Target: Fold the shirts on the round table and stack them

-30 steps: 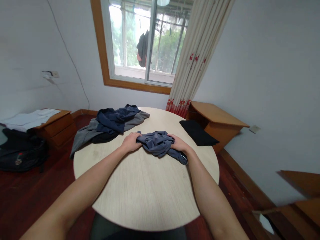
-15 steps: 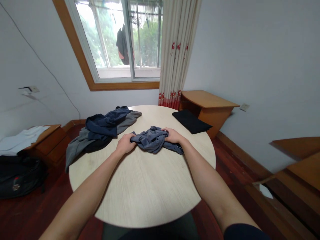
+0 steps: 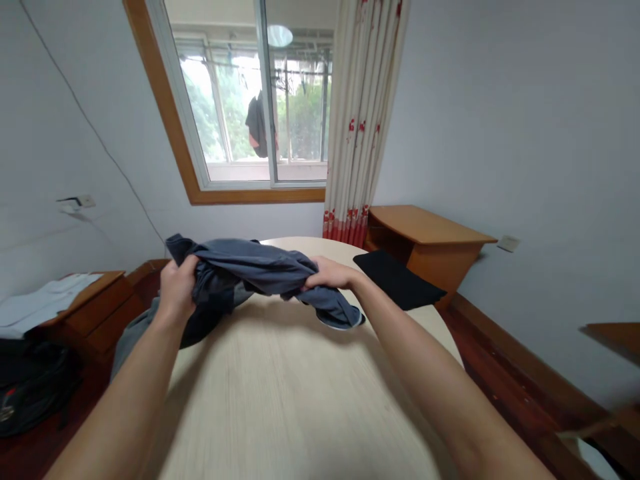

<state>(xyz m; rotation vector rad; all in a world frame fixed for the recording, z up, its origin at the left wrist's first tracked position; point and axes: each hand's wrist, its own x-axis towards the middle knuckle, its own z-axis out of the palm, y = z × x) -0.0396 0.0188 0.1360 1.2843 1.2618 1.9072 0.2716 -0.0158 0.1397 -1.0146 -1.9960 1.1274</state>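
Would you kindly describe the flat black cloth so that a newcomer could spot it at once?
Below the window is a pale table with a curved edge. At its far right, beside the brown wooden unit, lies the black cloth. Unlike the crumpled blue-grey garment held by the left hand and right hand, it lies flat.

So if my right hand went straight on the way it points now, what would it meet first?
Your right hand would first meet the blue-grey garment it grips. Beyond that, perhaps your left hand, though depth is unclear.
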